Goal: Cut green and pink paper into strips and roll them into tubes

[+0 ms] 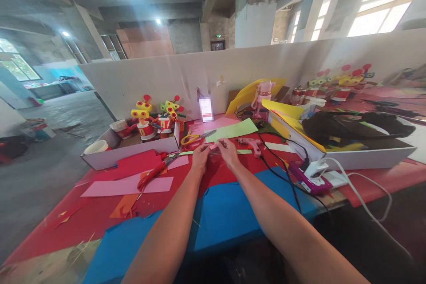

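Both my hands meet over the red-covered table, pinching a small piece of pink paper (213,146) between their fingertips. My left hand (201,159) is closed on its left end and my right hand (227,152) on its right end. Just beyond them lie a sheet of light green paper (237,129) and yellow-handled scissors (193,139). A pink glue gun (253,145) rests right of my right hand. Red-handled scissors (153,175) lie left of my left hand, across a pink paper strip (100,187).
At left, a box (163,145) holds paper-cup figures with yellow heads. Blue cloth (222,213) covers the table's near edge. On the right stand a white box (369,159) with a black item in it and a purple power strip (311,182) with trailing cords. A white partition (143,75) rises behind.
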Demonstrator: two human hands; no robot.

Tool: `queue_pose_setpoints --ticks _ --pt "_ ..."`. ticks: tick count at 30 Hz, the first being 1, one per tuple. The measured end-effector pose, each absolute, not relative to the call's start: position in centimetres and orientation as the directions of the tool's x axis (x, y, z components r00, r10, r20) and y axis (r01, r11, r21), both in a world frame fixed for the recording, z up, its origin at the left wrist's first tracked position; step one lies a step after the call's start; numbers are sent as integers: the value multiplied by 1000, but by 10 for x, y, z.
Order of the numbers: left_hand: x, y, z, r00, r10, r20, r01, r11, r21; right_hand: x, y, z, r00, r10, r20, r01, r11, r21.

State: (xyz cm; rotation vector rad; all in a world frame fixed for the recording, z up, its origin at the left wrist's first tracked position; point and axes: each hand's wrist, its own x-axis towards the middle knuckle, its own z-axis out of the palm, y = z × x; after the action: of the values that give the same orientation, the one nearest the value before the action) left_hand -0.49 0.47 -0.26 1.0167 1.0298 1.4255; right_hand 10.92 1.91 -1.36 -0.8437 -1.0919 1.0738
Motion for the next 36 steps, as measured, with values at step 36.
queue_pose_setpoints --ticks 36 --pt "-6 7 -5 -100 985 138 -200 -155 967 117 13 -3 -113 987 111 -487 42 -872"
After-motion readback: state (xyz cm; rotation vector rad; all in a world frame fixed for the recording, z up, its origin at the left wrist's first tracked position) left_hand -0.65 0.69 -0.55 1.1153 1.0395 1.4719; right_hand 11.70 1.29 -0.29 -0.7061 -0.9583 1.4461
